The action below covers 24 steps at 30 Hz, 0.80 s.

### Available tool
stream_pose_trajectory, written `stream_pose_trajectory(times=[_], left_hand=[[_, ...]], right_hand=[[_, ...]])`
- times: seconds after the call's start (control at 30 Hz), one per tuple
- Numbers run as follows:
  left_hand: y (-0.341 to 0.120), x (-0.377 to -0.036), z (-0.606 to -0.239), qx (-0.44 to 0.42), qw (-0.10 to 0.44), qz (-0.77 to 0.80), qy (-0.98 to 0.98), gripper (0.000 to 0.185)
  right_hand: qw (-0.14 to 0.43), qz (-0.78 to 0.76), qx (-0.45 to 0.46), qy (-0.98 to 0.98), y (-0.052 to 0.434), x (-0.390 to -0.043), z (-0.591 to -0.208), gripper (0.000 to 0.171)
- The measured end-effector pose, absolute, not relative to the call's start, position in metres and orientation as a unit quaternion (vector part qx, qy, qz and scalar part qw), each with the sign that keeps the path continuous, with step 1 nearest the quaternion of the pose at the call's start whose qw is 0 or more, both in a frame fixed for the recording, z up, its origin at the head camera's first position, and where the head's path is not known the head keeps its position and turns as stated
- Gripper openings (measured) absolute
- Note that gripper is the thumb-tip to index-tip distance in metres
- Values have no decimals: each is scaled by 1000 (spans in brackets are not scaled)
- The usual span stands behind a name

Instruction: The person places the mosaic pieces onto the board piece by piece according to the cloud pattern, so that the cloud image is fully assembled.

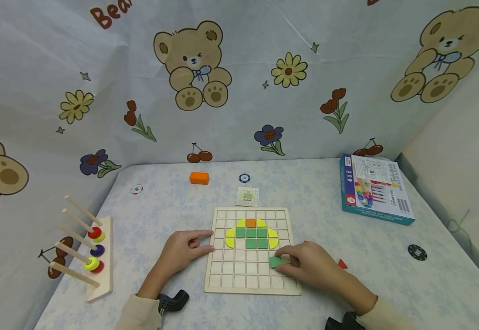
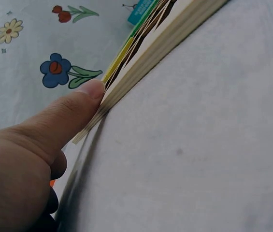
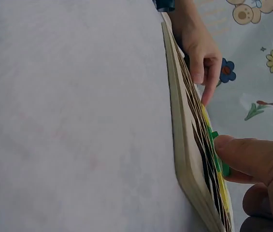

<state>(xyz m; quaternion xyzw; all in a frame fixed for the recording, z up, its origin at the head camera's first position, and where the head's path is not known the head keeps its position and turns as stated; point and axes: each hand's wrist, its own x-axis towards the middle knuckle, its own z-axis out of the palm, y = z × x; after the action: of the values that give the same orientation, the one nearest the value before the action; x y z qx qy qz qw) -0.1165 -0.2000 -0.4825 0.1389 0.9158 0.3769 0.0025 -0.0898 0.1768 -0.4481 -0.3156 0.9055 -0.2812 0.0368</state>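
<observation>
A wooden grid board (image 1: pixel 239 279) lies on the table, with green, yellow and orange tiles set in several of its upper cells. My right hand (image 1: pixel 311 263) pinches a green square tile (image 1: pixel 275 261) between thumb and index finger over the lower right of the grid; in the right wrist view that green tile (image 3: pixel 226 168) sits at the fingertips. The left hand (image 1: pixel 181 250) touches the board's left edge with extended thumb and index finger. In the left wrist view a fingertip (image 2: pixel 93 89) rests against the board's side. Behind the board lies a small pattern card (image 1: pixel 247 196).
A wooden peg stand (image 1: pixel 106 256) with colored rings stands at the left. An orange block (image 1: pixel 199 178) and poker chips, one blue (image 1: pixel 244 178), lie at the back. A boxed game (image 1: pixel 377 188) is at the back right. Near the right forearm are a red piece (image 1: pixel 342 264) and black chip (image 1: pixel 417 252).
</observation>
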Motion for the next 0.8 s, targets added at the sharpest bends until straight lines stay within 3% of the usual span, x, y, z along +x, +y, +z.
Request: stream_pose_trajectory(times=[0.8], left_hand=[[-200,-117,-483,137,-1,375,917,40]], right_hand=[[-52,-273,-301,912,96,-123,-461,31]])
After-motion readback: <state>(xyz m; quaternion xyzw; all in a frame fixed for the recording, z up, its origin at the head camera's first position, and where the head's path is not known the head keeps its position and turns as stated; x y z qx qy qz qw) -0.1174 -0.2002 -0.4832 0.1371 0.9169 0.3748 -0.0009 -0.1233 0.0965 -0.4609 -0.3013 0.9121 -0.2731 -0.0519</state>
